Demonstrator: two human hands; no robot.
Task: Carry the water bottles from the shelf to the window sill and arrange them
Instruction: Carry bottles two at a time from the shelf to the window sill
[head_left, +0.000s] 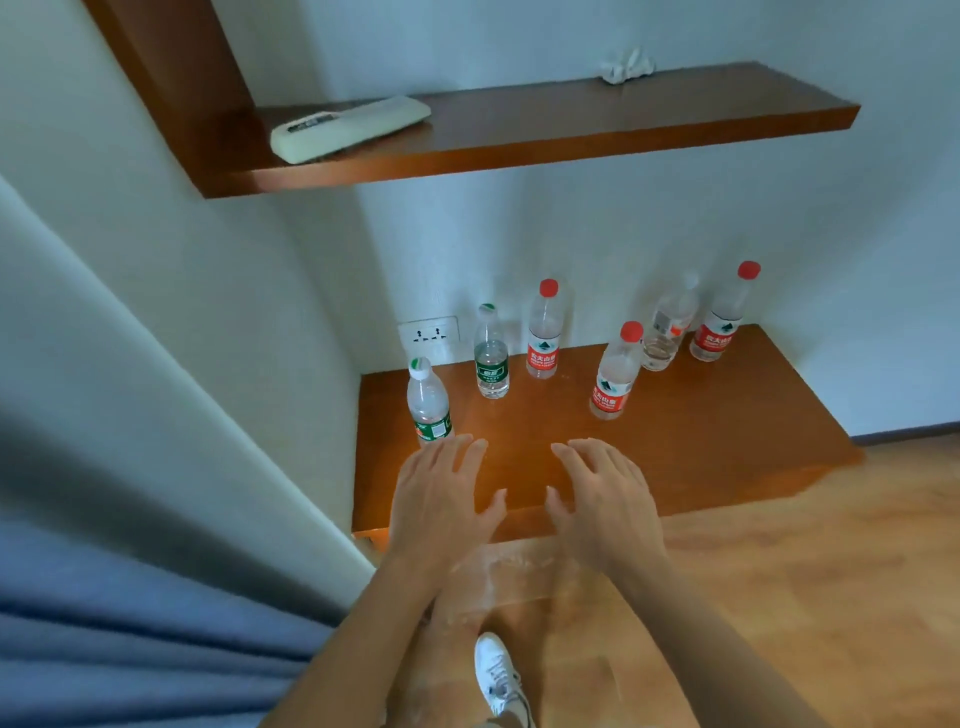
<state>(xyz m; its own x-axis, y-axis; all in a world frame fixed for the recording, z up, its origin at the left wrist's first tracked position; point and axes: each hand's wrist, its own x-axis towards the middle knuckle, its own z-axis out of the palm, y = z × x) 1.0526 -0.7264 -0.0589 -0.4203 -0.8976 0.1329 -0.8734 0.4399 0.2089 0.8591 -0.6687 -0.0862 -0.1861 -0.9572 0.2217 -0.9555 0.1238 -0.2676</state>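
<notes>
Both my hands hover empty over the lower shelf, six bottles ahead.

My left hand and right hand are spread wide, palms down, holding nothing. On the lower shelf stand two green-label bottles at left, three red-cap bottles and one clear bottle further right.

Lower shelf: six bottles standing on it, four near the back wall, two further forward.
Front-left bottle: just beyond the left hand.
Front-right bottle: beyond the right hand (well apart from it).
Upper shelf: above; remote control on its left, crumpled cloth at the back.
Wall socket: behind the left bottles.
</notes>
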